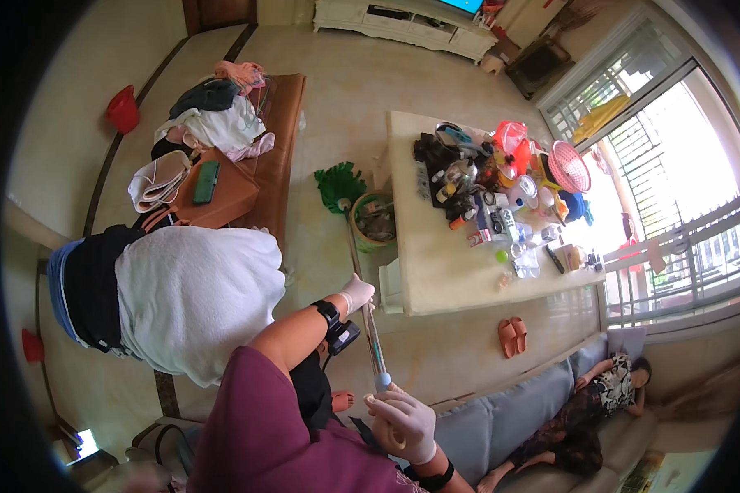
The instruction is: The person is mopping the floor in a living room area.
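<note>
My left hand (357,293), in a thin white glove, grips the metal pole of a mop (373,339) partway along. Curled at the pole's top end, by its light blue grip (382,381), is my right hand (404,425), also gloved. Its fingers partly hide that end. The green mop head (340,187) rests on the floor at the pole's far end. Beside it stands a round bin (387,246) with rubbish inside, next to the table (444,289). A black strap with a small box (343,336) is on my left wrist.
Crowded goods and a pink basket (569,166) cover much of the table. Left stand a brown bench (290,135) with clothes and a white cloth-covered heap (197,296). Orange slippers (512,338) lie on the floor. A person (610,382) lies on the grey sofa (524,400).
</note>
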A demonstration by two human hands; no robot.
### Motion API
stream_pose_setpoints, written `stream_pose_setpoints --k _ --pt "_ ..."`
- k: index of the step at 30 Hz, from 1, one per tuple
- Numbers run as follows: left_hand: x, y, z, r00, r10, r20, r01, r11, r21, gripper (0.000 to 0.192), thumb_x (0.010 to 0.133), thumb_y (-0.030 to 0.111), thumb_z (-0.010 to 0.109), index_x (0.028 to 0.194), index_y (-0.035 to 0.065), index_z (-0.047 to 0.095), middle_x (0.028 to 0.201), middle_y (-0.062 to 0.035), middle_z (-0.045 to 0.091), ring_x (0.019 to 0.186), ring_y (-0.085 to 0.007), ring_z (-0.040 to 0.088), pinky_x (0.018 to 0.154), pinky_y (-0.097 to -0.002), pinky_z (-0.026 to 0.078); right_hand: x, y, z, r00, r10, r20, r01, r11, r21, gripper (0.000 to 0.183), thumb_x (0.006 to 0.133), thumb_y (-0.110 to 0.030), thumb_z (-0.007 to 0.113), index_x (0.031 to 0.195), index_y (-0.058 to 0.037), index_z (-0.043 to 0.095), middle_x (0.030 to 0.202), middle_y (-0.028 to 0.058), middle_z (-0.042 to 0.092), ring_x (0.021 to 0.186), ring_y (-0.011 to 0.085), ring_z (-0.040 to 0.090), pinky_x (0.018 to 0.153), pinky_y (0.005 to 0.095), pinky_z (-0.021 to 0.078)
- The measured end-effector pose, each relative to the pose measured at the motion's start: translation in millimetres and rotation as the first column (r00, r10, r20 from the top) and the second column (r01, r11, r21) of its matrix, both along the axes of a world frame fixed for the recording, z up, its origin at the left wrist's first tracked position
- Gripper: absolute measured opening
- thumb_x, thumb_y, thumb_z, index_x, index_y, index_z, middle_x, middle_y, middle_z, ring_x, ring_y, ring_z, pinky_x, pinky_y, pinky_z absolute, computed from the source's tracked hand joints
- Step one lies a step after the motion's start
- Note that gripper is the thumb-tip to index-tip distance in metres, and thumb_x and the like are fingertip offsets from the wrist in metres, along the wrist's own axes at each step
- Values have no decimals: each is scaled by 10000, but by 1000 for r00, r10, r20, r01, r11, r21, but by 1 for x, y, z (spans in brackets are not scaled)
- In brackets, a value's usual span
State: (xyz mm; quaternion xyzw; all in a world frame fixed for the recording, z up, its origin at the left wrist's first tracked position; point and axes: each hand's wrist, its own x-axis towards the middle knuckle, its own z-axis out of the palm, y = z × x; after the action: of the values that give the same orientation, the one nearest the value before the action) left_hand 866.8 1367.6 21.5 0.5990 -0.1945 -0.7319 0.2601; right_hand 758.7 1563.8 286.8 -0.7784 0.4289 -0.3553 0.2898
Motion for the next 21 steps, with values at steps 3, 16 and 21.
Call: stream_pose_setpoints --k 3,16,21 --pt "7 -39 -62 970 -228 90 236 967 -94 598 723 58 426 1234 -70 142 719 -160 518 541 -249 551 443 -368 458 12 -18 -8 1000 -6 -18 6 1000 -14 246 602 95 496 808 -11 578 679 86 587 679 229 596 779 381 458" --pt "60 -250 -74 990 83 115 -41 943 -330 273 680 17 433 932 -18 335 625 -133 475 458 -240 512 379 -360 440 59 -223 -71 996 73 -41 -77 993 -90 328 580 79 521 878 -48 572 792 108 590 760 263 580 770 367 454" --pt "76 -259 -39 982 91 165 -42 960 -277 380 677 99 491 993 -101 424 783 -223 562 576 -285 604 492 -356 497 57 -250 -64 998 60 -21 -61 998 -16 256 602 90 519 818 -32 582 775 109 591 745 266 584 812 380 439"
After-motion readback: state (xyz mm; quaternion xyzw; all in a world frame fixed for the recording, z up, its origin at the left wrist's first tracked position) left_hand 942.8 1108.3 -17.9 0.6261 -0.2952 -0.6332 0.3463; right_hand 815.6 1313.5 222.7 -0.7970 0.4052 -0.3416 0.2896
